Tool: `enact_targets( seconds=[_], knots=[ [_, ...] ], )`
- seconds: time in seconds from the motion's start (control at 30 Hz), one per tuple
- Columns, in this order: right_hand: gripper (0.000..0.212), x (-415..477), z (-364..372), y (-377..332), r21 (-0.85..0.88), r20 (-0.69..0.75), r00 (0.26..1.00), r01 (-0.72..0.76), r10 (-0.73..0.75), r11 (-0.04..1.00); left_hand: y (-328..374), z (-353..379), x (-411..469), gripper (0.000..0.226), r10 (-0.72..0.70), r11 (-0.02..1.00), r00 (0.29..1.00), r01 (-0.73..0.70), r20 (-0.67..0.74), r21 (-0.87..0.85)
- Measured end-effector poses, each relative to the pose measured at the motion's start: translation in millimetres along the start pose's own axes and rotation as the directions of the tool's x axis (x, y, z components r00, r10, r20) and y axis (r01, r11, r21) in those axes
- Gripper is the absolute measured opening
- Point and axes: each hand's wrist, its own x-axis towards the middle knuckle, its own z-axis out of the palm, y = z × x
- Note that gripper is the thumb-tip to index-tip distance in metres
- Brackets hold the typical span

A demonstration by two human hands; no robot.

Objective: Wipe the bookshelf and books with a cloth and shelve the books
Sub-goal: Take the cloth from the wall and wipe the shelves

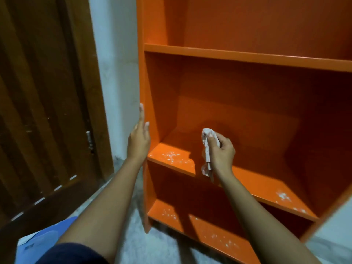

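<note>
An orange bookshelf fills the right of the head view, its shelves bare of books. My right hand grips a small white cloth just above the middle shelf board, whose front is speckled with white dust at left and right. My left hand rests flat, fingers straight, against the outer left side panel of the bookshelf. White specks also lie on the bottom shelf. No books are in view.
A dark brown wooden door stands at the left, with a pale wall strip between it and the shelf. A blue plastic thing sits at the lower left on the grey floor.
</note>
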Motion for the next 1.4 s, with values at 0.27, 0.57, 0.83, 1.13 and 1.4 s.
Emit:
enact_targets(
  seconds=[0.27,0.57,0.83,1.13,1.4],
  knots=[
    [0.018,11,-124,18,-0.36,-0.273,0.96,-0.038,-0.066,0.932,5,16,-17,0.058,-0.135,0.991,0.984,0.133,-0.112,-0.025],
    [0.036,-20,-160,67,-0.898,-0.188,0.982,-0.179,0.017,0.401,1,19,-16,0.059,-0.127,0.991,0.986,0.122,-0.113,-0.046],
    [0.044,-15,-103,59,-0.923,-0.041,0.98,-0.113,0.196,0.369,2,16,-15,0.06,-0.115,0.993,0.989,0.111,-0.098,-0.042],
    [0.046,-8,-12,52,-0.903,0.239,0.933,0.111,0.27,0.416,-11,4,-9,0.064,-0.075,0.997,0.997,0.074,0.013,0.027],
    [0.048,6,46,50,-0.856,0.404,0.867,0.248,0.29,0.453,-21,-2,-4,0.066,-0.014,0.992,0.997,0.004,0.074,0.124]
  ],
)
